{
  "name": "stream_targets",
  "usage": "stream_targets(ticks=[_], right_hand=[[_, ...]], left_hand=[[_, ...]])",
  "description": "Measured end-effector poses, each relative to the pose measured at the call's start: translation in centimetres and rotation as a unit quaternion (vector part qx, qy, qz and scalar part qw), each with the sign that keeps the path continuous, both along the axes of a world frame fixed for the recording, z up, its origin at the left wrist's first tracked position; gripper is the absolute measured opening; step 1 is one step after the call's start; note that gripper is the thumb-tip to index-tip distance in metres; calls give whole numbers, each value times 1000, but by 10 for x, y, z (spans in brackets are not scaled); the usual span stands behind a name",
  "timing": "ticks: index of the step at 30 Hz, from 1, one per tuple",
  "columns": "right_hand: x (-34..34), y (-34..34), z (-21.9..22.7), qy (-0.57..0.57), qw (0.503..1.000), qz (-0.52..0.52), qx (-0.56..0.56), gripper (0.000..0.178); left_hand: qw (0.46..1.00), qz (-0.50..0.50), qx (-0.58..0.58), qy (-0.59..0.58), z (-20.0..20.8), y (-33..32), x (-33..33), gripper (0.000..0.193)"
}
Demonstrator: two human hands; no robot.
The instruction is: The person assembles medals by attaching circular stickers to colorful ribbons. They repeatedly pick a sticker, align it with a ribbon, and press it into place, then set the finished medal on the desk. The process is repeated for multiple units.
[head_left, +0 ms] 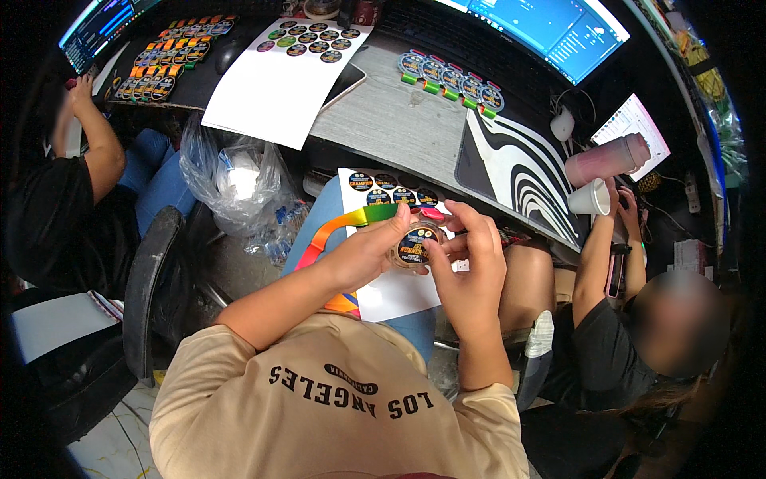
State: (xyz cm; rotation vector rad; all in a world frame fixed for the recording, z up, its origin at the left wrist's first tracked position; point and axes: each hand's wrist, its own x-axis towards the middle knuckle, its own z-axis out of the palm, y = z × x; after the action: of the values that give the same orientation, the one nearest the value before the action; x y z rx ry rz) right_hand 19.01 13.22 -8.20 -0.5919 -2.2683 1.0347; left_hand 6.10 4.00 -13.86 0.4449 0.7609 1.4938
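A round medal (411, 254) with a dark printed sticker on its face is held over my lap. My left hand (363, 254) grips its left side, thumb up near the ribbon. From the medal's top, a multicoloured ribbon (329, 229) in green, yellow, orange and pink loops left and hangs down by my thigh. Around the medal's right edge curl the thumb and fingers of my right hand (472, 267), the thumb tip on the sticker's face. Underneath, a white sheet of round dark stickers (379, 180) lies on my lap, partly hidden by both hands.
On the grey desk (375, 112) lie a row of finished-looking medals (452, 78), another sticker sheet (267, 96) and a striped mouse pad (519, 172). More medals (163, 60) lie at far left. A plastic bag (231, 180) hangs below. People sit on both sides; one is near a white cup (586, 199).
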Motion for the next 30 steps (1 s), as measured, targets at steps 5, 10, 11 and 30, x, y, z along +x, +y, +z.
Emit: stream_targets(ticks=[5, 10, 11, 30], right_hand=[[3, 4, -7, 7, 982, -101, 162, 46], [18, -13, -25, 22, 943, -80, 323, 36], [21, -18, -28, -5, 924, -76, 374, 39], [9, -11, -37, -102, 930, -100, 338, 44]], left_hand=[[992, -17, 65, -110, 2, 1, -8, 70], [990, 11, 62, -130, 8, 2, -15, 72], [990, 21, 59, -129, 10, 2, -15, 72], [992, 50, 39, -110, 10, 0, -13, 72]])
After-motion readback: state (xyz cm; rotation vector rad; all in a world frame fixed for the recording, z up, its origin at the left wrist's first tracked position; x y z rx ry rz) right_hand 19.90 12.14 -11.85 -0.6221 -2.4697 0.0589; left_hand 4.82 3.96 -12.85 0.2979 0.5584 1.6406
